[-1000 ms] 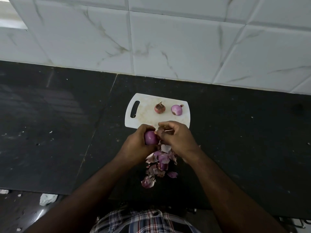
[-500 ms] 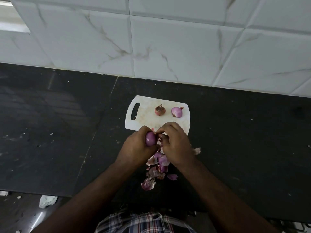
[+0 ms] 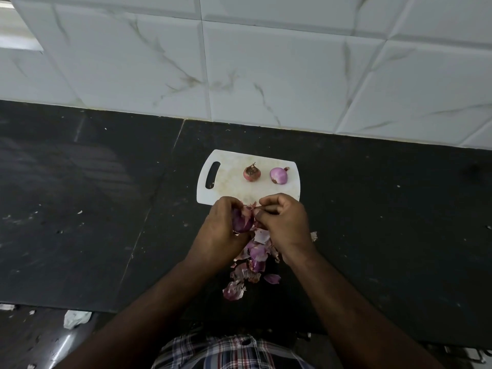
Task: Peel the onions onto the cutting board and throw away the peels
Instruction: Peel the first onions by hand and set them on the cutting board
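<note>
L hand [image 3: 217, 230] cups onion [image 3: 241, 222]; R hand [image 3: 283, 222] pinches loose skin [image 3: 251, 207] at tip. Skin papery, tears easily; bulb prob. slick, so grip skin near base.

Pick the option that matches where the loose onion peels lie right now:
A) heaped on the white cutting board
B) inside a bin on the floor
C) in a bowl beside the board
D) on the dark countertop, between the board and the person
D: the onion peels lie scattered on the dark countertop below the two hands, nearer the person than the white cutting board, which carries just two onions.
</note>
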`<state>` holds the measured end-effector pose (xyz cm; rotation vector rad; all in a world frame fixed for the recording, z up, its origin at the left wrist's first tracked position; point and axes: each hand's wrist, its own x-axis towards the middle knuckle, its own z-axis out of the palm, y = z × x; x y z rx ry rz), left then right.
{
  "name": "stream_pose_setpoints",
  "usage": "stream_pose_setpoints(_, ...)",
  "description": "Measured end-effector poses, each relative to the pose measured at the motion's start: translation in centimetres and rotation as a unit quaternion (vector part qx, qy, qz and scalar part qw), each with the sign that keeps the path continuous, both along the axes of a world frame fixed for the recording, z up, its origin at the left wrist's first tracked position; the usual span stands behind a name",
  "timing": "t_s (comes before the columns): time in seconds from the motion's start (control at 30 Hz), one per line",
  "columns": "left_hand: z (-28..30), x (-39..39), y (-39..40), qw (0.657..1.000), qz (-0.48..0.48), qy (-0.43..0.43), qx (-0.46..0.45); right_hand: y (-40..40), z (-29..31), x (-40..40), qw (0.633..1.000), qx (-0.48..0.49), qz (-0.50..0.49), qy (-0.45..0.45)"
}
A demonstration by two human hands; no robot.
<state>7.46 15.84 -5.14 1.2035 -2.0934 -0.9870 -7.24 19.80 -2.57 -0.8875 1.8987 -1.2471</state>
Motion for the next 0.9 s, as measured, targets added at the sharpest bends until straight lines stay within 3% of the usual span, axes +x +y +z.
stream_pose_setpoints(0.13,-0.5,-0.2,0.1,0.995,0.000,-0.040,-0.091,-0.4,0.1,0.3,0.996,0.013,-0.017,-0.088)
stream_pose_setpoints(0.3,-0.2,-0.1,-0.3,0.989,-0.003,-0.082,-0.126,-0.3,0.0,0.7,0.997,-0.007,0.001,-0.076)
stream_pose_setpoints(0.57,-0.5,-0.3,0.0,0.989,0.007,-0.075,-0.127,-0.1,1.0,1.5,0.994,-0.026,0.045,0.092)
stream_pose_setpoints(0.73,-0.5,-0.1,0.2,0.997,-0.002,-0.022,-0.079,-0.7,0.6,1.0,0.996,-0.012,0.084,0.017)
stream_pose_setpoints(0.9,-0.2,0.2,0.2,0.999,-0.033,0.032,0.025,-1.0,0.3,0.5,0.993,0.002,0.114,-0.025)
